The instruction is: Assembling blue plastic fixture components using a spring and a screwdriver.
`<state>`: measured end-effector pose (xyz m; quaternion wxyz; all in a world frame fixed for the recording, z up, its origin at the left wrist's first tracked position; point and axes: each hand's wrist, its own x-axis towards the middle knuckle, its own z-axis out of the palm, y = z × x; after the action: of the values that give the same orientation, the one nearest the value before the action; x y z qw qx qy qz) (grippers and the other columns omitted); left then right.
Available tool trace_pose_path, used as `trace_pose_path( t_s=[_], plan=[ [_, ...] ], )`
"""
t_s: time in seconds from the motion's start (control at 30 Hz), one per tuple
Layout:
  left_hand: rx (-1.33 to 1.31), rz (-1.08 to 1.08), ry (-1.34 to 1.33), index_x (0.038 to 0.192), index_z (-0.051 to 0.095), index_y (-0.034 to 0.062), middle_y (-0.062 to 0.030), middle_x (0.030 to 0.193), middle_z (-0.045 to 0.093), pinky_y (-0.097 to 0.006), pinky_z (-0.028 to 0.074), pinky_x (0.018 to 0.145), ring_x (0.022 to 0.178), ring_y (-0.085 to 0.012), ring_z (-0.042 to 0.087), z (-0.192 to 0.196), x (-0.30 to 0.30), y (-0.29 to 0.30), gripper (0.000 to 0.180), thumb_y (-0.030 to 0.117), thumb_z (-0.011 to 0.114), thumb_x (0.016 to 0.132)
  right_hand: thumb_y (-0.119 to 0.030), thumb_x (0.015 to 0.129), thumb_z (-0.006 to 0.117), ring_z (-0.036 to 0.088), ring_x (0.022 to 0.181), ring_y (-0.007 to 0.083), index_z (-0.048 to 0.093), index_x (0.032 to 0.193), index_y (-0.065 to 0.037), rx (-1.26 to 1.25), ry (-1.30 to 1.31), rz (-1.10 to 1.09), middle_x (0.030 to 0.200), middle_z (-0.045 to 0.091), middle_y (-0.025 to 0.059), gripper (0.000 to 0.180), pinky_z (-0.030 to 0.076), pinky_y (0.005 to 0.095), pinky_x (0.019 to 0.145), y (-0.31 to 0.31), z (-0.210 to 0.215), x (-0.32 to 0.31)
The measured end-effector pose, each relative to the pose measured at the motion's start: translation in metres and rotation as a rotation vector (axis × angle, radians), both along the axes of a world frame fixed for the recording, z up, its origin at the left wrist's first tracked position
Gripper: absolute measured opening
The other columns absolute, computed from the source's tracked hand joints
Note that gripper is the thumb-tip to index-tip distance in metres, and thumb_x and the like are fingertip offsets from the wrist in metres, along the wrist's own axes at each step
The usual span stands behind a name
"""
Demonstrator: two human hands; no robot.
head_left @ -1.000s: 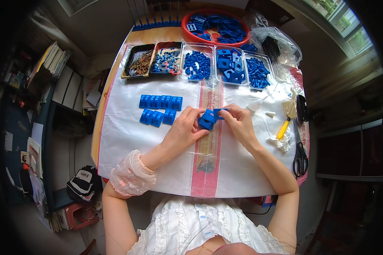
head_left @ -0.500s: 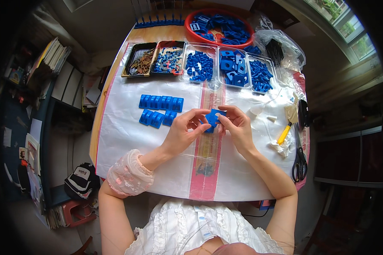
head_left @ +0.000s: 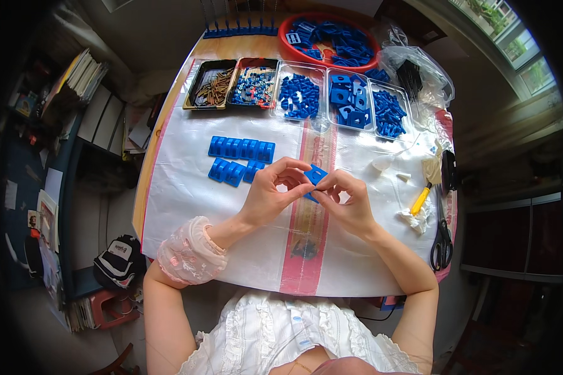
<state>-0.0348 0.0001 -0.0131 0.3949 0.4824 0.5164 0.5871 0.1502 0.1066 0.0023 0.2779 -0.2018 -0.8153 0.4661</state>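
Note:
A blue plastic plate with a hole (head_left: 316,173) is held up between my two hands over the pink stripe of the table cover. My left hand (head_left: 273,194) pinches its left edge with thumb and forefinger. From the other side my right hand (head_left: 346,203) grips it, thumb and fingertips meeting the left thumb tip. The fingers hide much of the plate's lower part, and I cannot make out whether a small part sits between them. Just left of my left hand lie two rows of blue moulded blocks, an upper row (head_left: 241,149) and a shorter lower row (head_left: 233,173).
Behind stand a tray of brass-coloured screws (head_left: 196,103), a tray of small nuts (head_left: 236,102) and clear trays of blue parts (head_left: 300,94). Farther back is a red basin (head_left: 284,44). At right lie black scissors (head_left: 442,247), a yellow-handled tool (head_left: 421,201) and a plastic bag (head_left: 436,78).
My right thumb and fingers have moved down the plate, and both hands' fingertips have come together at its lower edge. The plate has turned slightly. The whole view has shifted a little.

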Motion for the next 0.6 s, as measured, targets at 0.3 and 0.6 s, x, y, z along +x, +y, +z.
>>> trace_pose_path(
  t_s=[0.3,0.6],
  plan=[
    [0.103,0.183,0.345,0.114,0.069,0.0055,-0.0048,0.099,0.069,-0.023,0.053,0.07,0.085,-0.0107,0.068,0.005,-0.003,0.003,0.027,0.004,0.078,0.088,-0.003,0.091,0.074,0.068,0.086,0.0094,0.073,0.094,0.0,-0.302,-0.013,-0.094,0.09,0.072,0.004,0.005,0.053,0.0251,0.073,0.023,0.009,0.004],
    [0.072,0.112,0.7,0.131,0.06,0.0042,-0.0115,0.119,0.06,-0.034,0.051,0.092,0.11,-0.0258,0.062,0.0,0.0,0.005,0.046,0.004,0.074,0.087,-0.008,0.094,0.072,0.069,0.093,0.0108,0.073,0.099,0.001,-0.384,-0.014,-0.214,0.102,0.074,0.0073,0.01,0.055,0.0257,0.077,0.032,0.001,0.001]
  ],
)
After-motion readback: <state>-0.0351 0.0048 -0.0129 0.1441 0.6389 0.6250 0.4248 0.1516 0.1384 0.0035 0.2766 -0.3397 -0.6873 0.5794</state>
